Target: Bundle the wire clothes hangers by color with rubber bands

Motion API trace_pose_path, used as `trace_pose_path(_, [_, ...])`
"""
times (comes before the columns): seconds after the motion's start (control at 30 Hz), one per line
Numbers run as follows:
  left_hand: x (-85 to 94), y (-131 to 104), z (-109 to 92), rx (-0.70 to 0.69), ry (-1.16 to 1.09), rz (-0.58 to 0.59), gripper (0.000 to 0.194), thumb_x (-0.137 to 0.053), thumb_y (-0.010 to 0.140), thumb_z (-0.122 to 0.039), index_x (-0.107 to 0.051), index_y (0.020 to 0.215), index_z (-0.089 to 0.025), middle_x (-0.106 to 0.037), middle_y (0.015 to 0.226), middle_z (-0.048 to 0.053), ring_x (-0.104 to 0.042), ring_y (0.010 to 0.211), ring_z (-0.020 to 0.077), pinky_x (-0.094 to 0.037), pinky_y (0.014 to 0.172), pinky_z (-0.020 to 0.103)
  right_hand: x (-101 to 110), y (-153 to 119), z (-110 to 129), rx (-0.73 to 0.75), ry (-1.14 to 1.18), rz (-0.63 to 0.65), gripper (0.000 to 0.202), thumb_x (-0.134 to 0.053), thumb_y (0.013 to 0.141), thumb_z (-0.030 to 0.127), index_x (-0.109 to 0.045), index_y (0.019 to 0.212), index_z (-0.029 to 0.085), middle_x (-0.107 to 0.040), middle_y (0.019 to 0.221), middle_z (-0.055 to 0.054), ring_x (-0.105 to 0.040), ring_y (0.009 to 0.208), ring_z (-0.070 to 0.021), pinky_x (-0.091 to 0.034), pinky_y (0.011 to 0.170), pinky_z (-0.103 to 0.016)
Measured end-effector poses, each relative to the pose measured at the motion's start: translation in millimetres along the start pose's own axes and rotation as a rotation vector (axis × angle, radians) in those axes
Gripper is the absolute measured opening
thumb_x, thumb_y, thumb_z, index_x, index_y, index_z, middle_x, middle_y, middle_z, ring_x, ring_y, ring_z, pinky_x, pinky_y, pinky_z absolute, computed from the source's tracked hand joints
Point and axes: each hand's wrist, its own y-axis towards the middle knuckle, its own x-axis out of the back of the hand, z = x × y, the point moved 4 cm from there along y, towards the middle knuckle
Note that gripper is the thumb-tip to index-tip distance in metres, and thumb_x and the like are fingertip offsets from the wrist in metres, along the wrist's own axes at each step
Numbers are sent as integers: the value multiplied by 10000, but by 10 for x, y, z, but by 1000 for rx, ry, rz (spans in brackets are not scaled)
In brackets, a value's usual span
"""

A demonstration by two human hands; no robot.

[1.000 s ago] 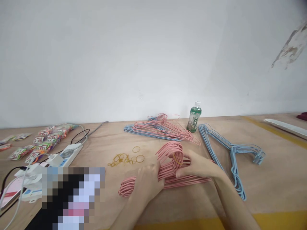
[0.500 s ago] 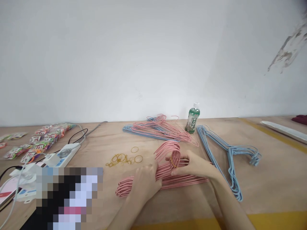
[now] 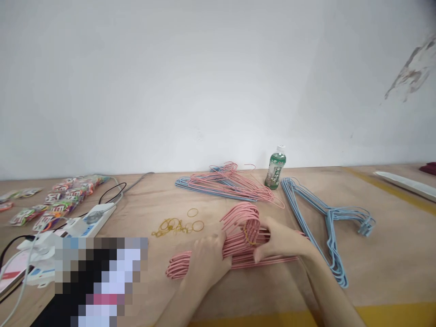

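A bundle of pink wire hangers lies in front of me, its curved hooks gathered together. My left hand is closed around the bundle just left of the hooks. A yellow rubber band loops around the base of the hooks. My right hand grips the hangers on the right side of the hooks, thumb in front; its fingertips are partly hidden behind the wires. Several loose rubber bands lie on the table beyond my left hand.
Behind lie pink and blue hangers in a loose pile, beside a green-labelled bottle. Blue hangers rest to the right. At left are a power strip with cables, packaged items and a blurred-out object. A white tray sits far right.
My right thumb has moved right and down, away from the hooks, leaving the rubber band in plainer view. My left hand keeps its grip on the hangers. The view has shifted slightly.
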Motion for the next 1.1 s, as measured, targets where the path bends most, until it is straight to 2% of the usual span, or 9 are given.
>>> trace_pose_path(0.1, [-1, -2, 6, 4, 1, -7, 231, -474, 697, -236, -573, 904, -228, -701, 905, 55, -656, 846, 260, -423, 660, 340, 19, -33, 55, 31, 105, -52, 553, -799, 659, 342, -653, 1181, 236, -663, 1186, -38, -584, 1135, -269, -472, 988, -406])
trace_pose_path(0.2, [-5, -7, 11, 1, 5, -7, 262, -467, 691, -240, -584, 925, -228, -701, 891, 62, -655, 836, 272, -429, 653, 351, -45, -11, 88, 34, 71, -47, 395, -752, 714, 312, -698, 1097, 234, -712, 1066, -16, -650, 1000, -243, -506, 940, -384])
trace_pose_path(0.37, [-12, -8, -3, -12, -11, 2, 321, -468, 673, -237, -611, 961, -236, -708, 883, 65, -657, 829, 280, -438, 651, 357, -110, 14, 73, 30, -141, 14, 513, -802, 639, 295, -685, 1136, 246, -713, 1081, -21, -653, 976, -281, -536, 859, -377])
trace_pose_path(0.47, [-10, -3, -12, -18, -29, 4, 316, -468, 669, -237, -625, 943, -244, -715, 884, 61, -660, 831, 287, -444, 660, 366, -42, -49, 93, 33, -94, -9, 591, -821, 625, 362, -659, 1182, 251, -696, 1130, -30, -622, 1067, -294, -497, 940, -402])
trace_pose_path(0.6, [-9, -7, -3, -16, -36, -8, 304, -463, 675, -239, -631, 929, -229, -717, 890, 75, -662, 834, 299, -447, 661, 375, 29, -110, 145, 18, 13, -94, 484, -776, 697, 363, -676, 1154, 241, -692, 1148, -37, -599, 1122, -274, -463, 993, -399])
trace_pose_path(0.77, [-34, -1, 4, -23, -47, -8, 315, -464, 671, -235, -631, 938, -248, -718, 870, 65, -664, 828, 301, -440, 656, 375, -51, -65, 215, 7, 9, 5, 386, -757, 707, 349, -708, 1072, 235, -720, 1064, -11, -659, 989, -233, -508, 915, -349])
trace_pose_path(0.87, [-38, 27, 4, -18, -27, -3, 305, -466, 669, -230, -621, 932, -235, -712, 872, 73, -662, 822, 290, -431, 650, 360, -106, -26, 216, 17, -49, 37, 330, -718, 735, 286, -707, 1060, 228, -731, 1001, 2, -671, 933, -215, -527, 844, -313])
trace_pose_path(0.97, [-29, 54, 7, -10, -1, -13, 264, -466, 675, -227, -599, 902, -213, -700, 871, 85, -657, 819, 280, -421, 636, 345, -133, 18, 146, 15, -213, -28, 272, -698, 720, 236, -720, 990, 208, -740, 911, -4, -673, 862, -228, -535, 768, -320])
trace_pose_path(1.1, [-29, 58, 13, -13, 3, -28, 237, -463, 677, -222, -581, 882, -211, -692, 862, 82, -656, 811, 281, -415, 628, 341, -137, 21, 58, 6, -262, -17, 401, -768, 663, 321, -702, 1042, 211, -723, 1024, -36, -639, 997, -278, -512, 865, -383])
